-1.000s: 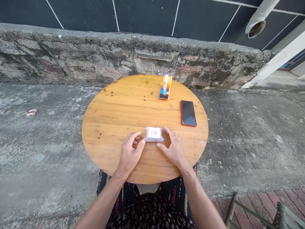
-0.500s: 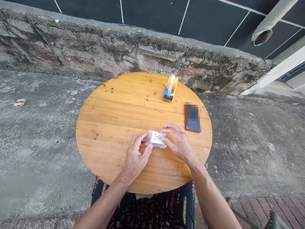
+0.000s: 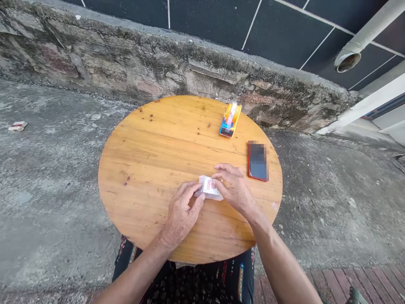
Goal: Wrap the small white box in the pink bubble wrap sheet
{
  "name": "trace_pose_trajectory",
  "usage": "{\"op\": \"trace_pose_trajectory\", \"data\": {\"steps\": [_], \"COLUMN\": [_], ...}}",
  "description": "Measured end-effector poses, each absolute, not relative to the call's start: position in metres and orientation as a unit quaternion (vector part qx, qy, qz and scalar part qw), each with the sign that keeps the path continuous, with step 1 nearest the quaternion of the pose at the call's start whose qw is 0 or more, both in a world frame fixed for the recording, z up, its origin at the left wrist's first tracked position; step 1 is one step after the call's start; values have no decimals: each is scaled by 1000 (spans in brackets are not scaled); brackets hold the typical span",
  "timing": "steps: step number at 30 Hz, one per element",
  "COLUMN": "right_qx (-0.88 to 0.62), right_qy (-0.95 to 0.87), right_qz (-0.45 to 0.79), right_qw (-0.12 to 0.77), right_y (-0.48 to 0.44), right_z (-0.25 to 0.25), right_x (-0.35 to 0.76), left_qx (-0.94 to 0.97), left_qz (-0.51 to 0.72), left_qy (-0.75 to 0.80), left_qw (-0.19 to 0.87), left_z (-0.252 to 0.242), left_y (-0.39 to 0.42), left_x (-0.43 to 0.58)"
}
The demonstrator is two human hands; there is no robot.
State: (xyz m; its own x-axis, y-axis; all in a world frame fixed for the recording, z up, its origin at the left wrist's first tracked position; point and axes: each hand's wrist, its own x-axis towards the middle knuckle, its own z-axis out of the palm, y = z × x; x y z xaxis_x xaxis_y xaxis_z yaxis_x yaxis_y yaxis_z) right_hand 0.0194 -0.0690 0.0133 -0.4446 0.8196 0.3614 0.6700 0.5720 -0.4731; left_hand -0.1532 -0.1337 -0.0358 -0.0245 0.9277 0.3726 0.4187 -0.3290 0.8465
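Observation:
A small white box with red print [image 3: 209,185], in a clear plastic wrap, lies on the round wooden table [image 3: 152,156]. My left hand [image 3: 185,209] is at its left side, thumb and fingers closed on the edge of the wrap. At the right, my right hand [image 3: 233,188] reaches over the box, its index finger and thumb touching the top right part. The other fingers of that hand are curved above the box. Fingertips partly cover the print.
A yellow and blue tape dispenser [image 3: 230,120] stands near the table's far edge. A phone in a red case [image 3: 258,162] lies at the right. A stone wall base [image 3: 126,67] runs behind the table. A crumpled packet [image 3: 18,126] lies on the ground at the left.
The view has tilted and shifted slightly. My left fingers have closed in on the wrap's left edge, and my right fingers have moved slightly over the box.

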Motion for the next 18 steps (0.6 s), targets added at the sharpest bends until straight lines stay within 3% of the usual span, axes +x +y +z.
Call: {"op": "trace_pose_trajectory", "data": {"steps": [18], "right_qx": [-448], "right_qy": [-803], "right_qz": [242], "right_qw": [310], "right_y": [-63], "right_z": [19], "right_x": [11], "left_qx": [636], "left_qz": [498], "left_qy": [523], "left_qw": [272], "left_z": [-33], "left_y": [-134], "left_x": [-152]}}
